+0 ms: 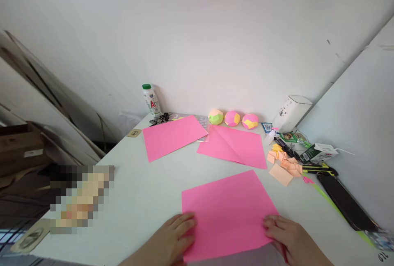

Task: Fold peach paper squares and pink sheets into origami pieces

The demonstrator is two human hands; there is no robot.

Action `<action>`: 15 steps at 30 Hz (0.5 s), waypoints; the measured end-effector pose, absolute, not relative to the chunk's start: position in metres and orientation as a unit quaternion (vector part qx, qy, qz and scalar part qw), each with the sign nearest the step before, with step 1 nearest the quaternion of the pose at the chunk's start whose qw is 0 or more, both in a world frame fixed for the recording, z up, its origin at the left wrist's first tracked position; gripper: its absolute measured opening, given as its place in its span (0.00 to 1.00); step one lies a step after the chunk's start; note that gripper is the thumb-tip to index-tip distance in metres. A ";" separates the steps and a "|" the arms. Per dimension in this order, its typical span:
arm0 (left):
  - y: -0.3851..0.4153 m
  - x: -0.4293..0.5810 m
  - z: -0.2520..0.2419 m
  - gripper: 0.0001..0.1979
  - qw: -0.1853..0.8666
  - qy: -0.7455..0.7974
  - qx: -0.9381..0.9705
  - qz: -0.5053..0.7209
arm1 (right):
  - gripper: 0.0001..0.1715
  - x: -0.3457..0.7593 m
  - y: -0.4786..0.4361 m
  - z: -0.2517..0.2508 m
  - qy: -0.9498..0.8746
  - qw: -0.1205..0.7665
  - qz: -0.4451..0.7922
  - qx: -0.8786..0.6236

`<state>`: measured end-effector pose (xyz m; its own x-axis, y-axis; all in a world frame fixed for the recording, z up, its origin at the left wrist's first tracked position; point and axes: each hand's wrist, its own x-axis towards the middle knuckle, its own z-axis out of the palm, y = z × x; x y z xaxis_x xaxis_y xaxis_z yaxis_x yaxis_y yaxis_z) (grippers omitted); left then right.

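Note:
A pink paper sheet (227, 212) lies flat on the white table (138, 192) right in front of me. My left hand (175, 237) rests on its near left corner, fingers curled against the edge. My right hand (286, 237) presses the sheet's near right corner, fingers bent onto the paper. Both hands touch this sheet and lift nothing else. A second pink sheet (172, 134) lies flat further back on the left. A third pink sheet (234, 145), creased down its middle, lies behind the near one.
Three folded paper balls (232, 118) sit by the wall, with a white bottle (150, 99) and keys (160, 118) to the left. At the right lie small orange folded papers (285, 165), a white box (291, 112), a small carton (320, 153) and a black phone (344, 200).

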<state>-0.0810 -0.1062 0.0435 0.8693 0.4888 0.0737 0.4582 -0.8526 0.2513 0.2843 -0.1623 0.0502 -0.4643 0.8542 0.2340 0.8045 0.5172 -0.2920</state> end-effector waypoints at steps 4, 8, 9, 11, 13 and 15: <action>-0.104 -0.060 0.055 0.08 0.200 0.211 0.945 0.149 | 0.05 0.292 -0.177 0.063 -0.878 0.139 0.053 -0.455; -0.097 -0.042 0.048 0.08 0.247 0.161 0.943 0.153 | 0.23 0.275 -0.177 0.083 -0.896 0.118 0.062 -0.422; -0.095 -0.040 0.046 0.08 0.256 0.154 0.942 0.152 | 0.26 0.268 -0.175 0.088 -0.902 0.113 0.081 -0.409; -0.092 -0.038 0.042 0.09 0.271 0.156 0.938 0.149 | 0.28 0.250 -0.167 0.095 -0.903 0.111 0.129 -0.394; -0.090 -0.037 0.041 0.08 0.282 0.182 0.931 0.147 | 0.27 0.232 -0.157 0.096 -0.893 0.107 0.173 -0.400; -0.086 -0.034 0.041 0.09 0.295 0.224 0.919 0.139 | 0.22 0.219 -0.144 0.089 -0.878 0.108 0.206 -0.418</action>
<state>-0.0341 -0.0861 0.0411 0.8615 0.4928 0.1229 0.3291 -0.7259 0.6039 0.2185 -0.1440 0.0895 -0.6272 0.7787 0.0168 0.6900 0.5656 -0.4516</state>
